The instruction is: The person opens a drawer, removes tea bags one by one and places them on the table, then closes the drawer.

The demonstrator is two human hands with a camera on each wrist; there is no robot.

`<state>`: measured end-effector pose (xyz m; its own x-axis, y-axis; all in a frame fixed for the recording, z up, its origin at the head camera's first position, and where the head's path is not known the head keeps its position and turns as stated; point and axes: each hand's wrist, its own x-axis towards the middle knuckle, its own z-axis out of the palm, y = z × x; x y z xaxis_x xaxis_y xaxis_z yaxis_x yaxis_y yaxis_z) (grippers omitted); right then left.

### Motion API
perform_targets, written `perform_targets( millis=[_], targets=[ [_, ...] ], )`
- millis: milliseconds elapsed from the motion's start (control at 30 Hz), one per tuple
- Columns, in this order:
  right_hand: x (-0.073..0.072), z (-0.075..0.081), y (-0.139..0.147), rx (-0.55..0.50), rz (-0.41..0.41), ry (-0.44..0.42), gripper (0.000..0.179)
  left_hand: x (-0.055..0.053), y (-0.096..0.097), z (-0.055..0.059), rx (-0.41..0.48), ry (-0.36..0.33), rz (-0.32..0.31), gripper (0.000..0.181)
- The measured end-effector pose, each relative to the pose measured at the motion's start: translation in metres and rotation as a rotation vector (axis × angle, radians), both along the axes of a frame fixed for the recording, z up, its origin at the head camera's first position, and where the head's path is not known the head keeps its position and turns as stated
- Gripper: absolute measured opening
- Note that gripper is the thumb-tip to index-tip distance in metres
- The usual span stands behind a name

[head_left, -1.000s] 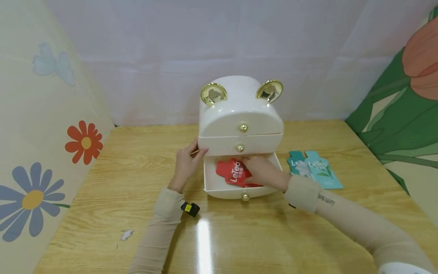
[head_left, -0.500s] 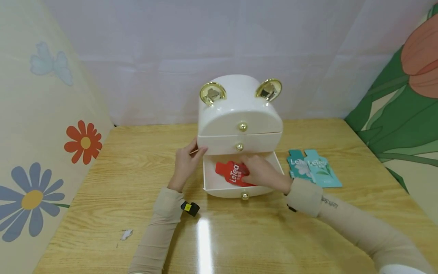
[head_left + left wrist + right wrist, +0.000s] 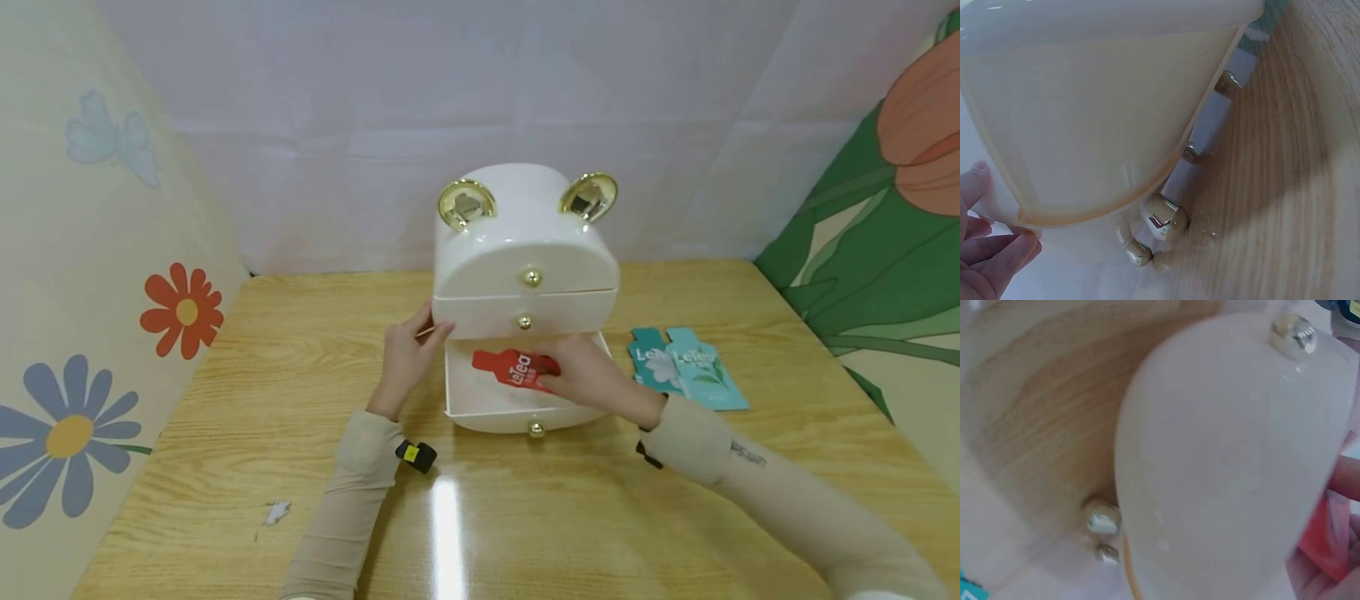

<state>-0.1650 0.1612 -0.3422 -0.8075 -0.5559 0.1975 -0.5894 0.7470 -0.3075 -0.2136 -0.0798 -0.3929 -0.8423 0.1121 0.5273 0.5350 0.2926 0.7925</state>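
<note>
A white storage box [image 3: 525, 225] with gold ears and gold knobs stands on the table, its bottom drawer [image 3: 491, 407] pulled out. My left hand [image 3: 407, 354] grips the box's left side; in the left wrist view its fingers [image 3: 1016, 253] pinch the corner. My right hand [image 3: 588, 375] pinches a red LeTea packet [image 3: 510, 367] by its right end, tilted over the open drawer. In the right wrist view the red packet [image 3: 1329, 537] shows between thumb and fingers, partly hidden by the drawer front.
Two LeTea packets, one dark teal [image 3: 652, 358] and one light teal [image 3: 705, 371], overlap on the table to the box's right. A small pale mark [image 3: 277, 512] is on the wooden table [image 3: 225, 433] at front left. A white cloth [image 3: 337, 133] hangs behind.
My right hand has taken hold of the red packet and lifted it off the drawer floor, tilting it. The left hand stays on the box.
</note>
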Motion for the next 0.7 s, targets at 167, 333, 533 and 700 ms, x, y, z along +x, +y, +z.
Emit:
perform_targets(
  millis=[167, 333, 533, 700],
  targets=[
    [0.007, 0.009, 0.005, -0.022, 0.0, 0.082, 0.015, -0.001, 0.0, -0.002, 0.007, 0.0, 0.007, 0.045],
    [0.013, 0.014, 0.013, -0.057, -0.027, 0.092, 0.017, -0.002, 0.0, -0.002, 0.015, -0.001, 0.005, 0.044],
    [0.021, 0.025, 0.025, -0.055, -0.083, 0.109, 0.017, -0.002, 0.0, -0.002, 0.018, 0.001, 0.003, 0.044],
    [0.027, 0.035, 0.038, -0.065, -0.126, 0.127, 0.017, -0.002, 0.001, -0.002, 0.021, 0.0, 0.009, 0.044]
  ],
)
